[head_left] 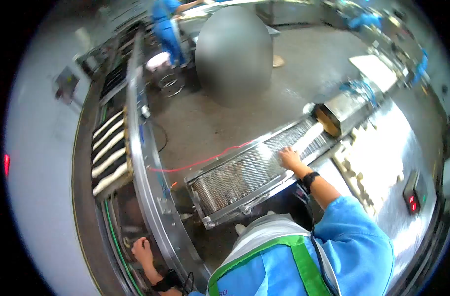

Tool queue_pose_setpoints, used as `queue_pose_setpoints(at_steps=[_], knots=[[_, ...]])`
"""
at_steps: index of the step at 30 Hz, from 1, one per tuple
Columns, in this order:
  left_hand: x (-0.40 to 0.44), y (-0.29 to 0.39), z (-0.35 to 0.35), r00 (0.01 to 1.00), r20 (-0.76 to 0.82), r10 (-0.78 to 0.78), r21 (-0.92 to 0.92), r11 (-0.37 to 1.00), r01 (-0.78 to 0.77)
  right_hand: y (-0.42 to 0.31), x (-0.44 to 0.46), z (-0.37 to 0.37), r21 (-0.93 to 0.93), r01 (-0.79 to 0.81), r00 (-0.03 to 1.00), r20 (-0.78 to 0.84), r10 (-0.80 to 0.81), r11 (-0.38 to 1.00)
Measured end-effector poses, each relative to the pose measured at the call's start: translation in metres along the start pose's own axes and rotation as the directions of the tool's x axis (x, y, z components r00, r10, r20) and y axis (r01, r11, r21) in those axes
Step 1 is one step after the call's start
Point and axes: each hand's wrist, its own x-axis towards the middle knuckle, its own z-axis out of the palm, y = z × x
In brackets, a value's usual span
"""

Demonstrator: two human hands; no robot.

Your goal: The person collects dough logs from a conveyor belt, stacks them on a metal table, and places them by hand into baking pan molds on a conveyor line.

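On the metal mesh conveyor [239,172], my right hand [290,159] lies palm down with its fingers spread, at the near end of a long pale dough piece [308,136]. Whether the fingertips touch the dough is blurred. The far end of the dough lies at the mouth of a metal machine [336,112]. My left hand [143,252] hovers over the rail conveyor at left, fingers loosely bent and apart, with nothing seen in it. Further up that conveyor sits a dark grooved tray [111,154] with several long dough pieces in its channels.
A steel table [392,202] at right bears pale dough pieces [355,180] and a device with a red display [412,197]. A metal rail [153,197] edges the left conveyor. A red cord [205,163] hangs across the gap. A person in blue [166,29] stands at the back.
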Motion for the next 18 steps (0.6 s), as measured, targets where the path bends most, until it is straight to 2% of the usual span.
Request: queue_pose_setpoints(at_steps=[2,3,5,7,8,9,12,16,17,18], knots=[[0.028,0.041,0.001,0.972,0.074,0.225,-0.139,0.967,-0.213,0.013,-0.002,-0.004,0.108,0.044,0.996,0.067,-0.051,0.993],[0.034,0.073,-0.001,0.947,0.071,0.312,-0.080,0.949,-0.307,0.016,-0.005,-0.001,0.127,0.040,0.999,-0.004,-0.040,0.991],[0.051,0.119,0.009,0.908,0.167,0.385,-0.138,0.921,-0.365,0.019,-0.018,-0.014,0.200,0.073,0.997,-0.028,-0.069,0.977],[0.056,0.169,0.014,0.868,0.242,0.434,-0.150,0.900,-0.409,0.026,-0.029,-0.019,0.291,0.143,0.986,-0.124,-0.111,0.946],[0.055,0.196,0.015,0.812,0.313,0.493,-0.245,0.867,-0.433,0.027,-0.032,-0.022,0.315,0.167,0.981,-0.152,-0.124,0.934],[0.051,0.220,0.017,0.749,0.375,0.546,-0.341,0.833,-0.437,0.031,-0.031,-0.019,0.293,0.169,0.979,-0.160,-0.126,0.941],[0.030,0.265,0.032,0.661,0.420,0.621,-0.439,0.777,-0.451,0.032,-0.036,-0.032,0.148,0.139,0.977,-0.185,-0.111,0.979],[0.008,0.295,0.034,0.561,0.549,0.619,-0.388,0.784,-0.485,0.030,-0.017,-0.034,0.001,0.104,0.991,-0.084,-0.104,0.995],[0.005,0.291,0.038,0.555,0.524,0.646,-0.400,0.762,-0.508,0.030,-0.014,-0.041,0.011,0.096,0.995,-0.039,-0.096,0.995],[0.001,0.292,0.037,0.540,0.535,0.650,-0.402,0.758,-0.514,0.030,-0.007,-0.036,0.080,0.126,0.990,-0.069,-0.120,0.989]])
